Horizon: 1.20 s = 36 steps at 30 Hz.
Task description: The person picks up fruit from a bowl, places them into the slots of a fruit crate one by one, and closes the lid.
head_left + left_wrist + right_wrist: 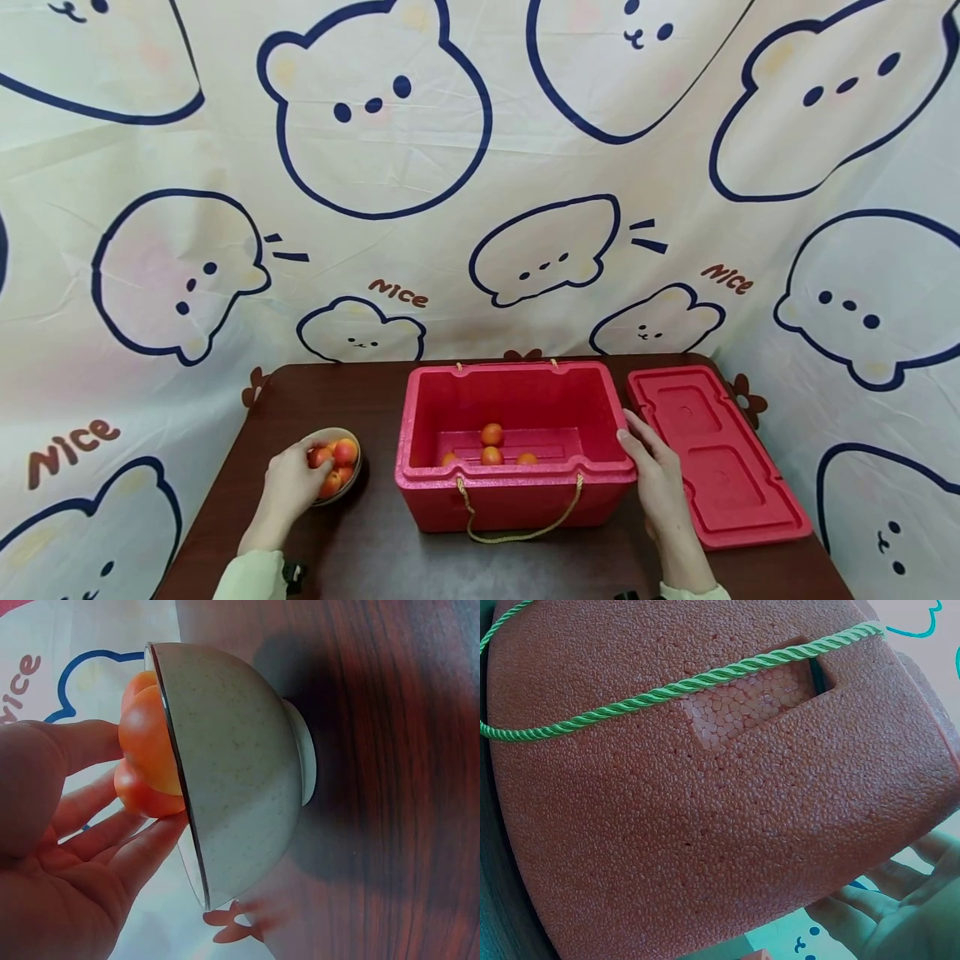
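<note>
On the left of the table, a pale speckled bowl [232,772] holds several round, smooth, orange-red fruits [345,452] that look like tomatoes. My left hand [294,477] reaches over its rim, with thumb and fingers about an orange-red fruit [146,739]. An open red foam box [517,504] stands mid-table, with several orange fruits [492,434] on its floor. At the box's right side, my right hand [658,467] holds the wall, its thumb at the rim and its fingers against the outside. In the right wrist view those fingers [885,892] are partly hidden behind the box.
Right of the box lies its red lid [720,458], flat on the dark wooden table [360,558]. A twisted cord handle [525,537] hangs at the box's front. Behind the table hangs a cloth [450,250] printed with bear heads.
</note>
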{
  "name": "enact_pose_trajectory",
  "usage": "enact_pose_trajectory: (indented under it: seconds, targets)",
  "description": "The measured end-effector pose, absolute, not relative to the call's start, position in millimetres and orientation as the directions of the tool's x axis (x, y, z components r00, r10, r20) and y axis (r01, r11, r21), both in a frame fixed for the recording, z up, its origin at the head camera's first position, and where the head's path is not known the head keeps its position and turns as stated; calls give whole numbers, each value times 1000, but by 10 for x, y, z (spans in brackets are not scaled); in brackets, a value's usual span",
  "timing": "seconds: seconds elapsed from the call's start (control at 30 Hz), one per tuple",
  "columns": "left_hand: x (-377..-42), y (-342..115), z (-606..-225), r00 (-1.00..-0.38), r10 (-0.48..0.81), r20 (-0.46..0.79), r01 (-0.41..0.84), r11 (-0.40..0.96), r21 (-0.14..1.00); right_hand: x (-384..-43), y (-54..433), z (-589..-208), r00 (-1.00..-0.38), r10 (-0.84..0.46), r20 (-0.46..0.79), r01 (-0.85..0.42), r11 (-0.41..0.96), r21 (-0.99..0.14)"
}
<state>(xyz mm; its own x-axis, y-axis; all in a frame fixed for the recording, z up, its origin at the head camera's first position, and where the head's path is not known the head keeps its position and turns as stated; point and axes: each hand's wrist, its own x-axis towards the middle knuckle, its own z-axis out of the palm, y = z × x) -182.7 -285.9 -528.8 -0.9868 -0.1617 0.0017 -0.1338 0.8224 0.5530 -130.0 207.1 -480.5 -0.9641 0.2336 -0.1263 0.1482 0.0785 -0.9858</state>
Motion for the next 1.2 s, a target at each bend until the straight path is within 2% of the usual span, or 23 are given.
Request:
enact_pose_trajectory:
  seconds: [0.13,0.37,0.63,0.97,1.2]
  targets:
    - [-1825,-2864,-5265,-988,-153,2,-126,825,552,-1297,2070,-4808,-964,238,-115,140,89,-986]
    - [-1805,-2891,-5206,-992,-92,92,-31,853,520,-1294,2082,-4801,-967,233,-105,129,91,-987]
    - [-1811,-2905,-5090,-991,-114,64,-61,836,545,-1307,2077,-4797,-964,229,-132,154,83,-985]
    - [-1819,-2944,-4955,-971,-63,231,57,875,480,-1306,2082,-4795,-965,225,-132,154,85,-984]
    - [-1845,-2928,-4829,-977,-74,201,33,876,481,-1304,2084,-4805,-966,225,-127,148,80,-986]
